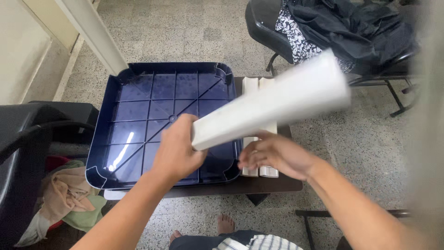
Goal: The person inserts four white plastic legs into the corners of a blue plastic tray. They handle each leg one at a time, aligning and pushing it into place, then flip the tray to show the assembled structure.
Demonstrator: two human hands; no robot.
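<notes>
White plastic leg, long and channel-shaped, held in the air over the table; blurred along its far end. It slants from lower left to upper right, near end above the blue panel, far end over the floor toward the chair.

Left hand: fingers wrapped around the near end of the leg, firm grasp, back of hand toward the camera.

Right hand: below the leg, fingers loosely curled and partly spread, blurred. Cannot tell whether the fingertips touch the leg or anything else.

Blue panel lies ribbed side up on a dark low table, covering most of the top. Two more white legs lie side by side on the table just right of the panel, partly hidden behind the held leg and the right hand.

Surroundings: black chair with dark clothes at upper right; heap of cloth at lower left; speckled tile floor.
</notes>
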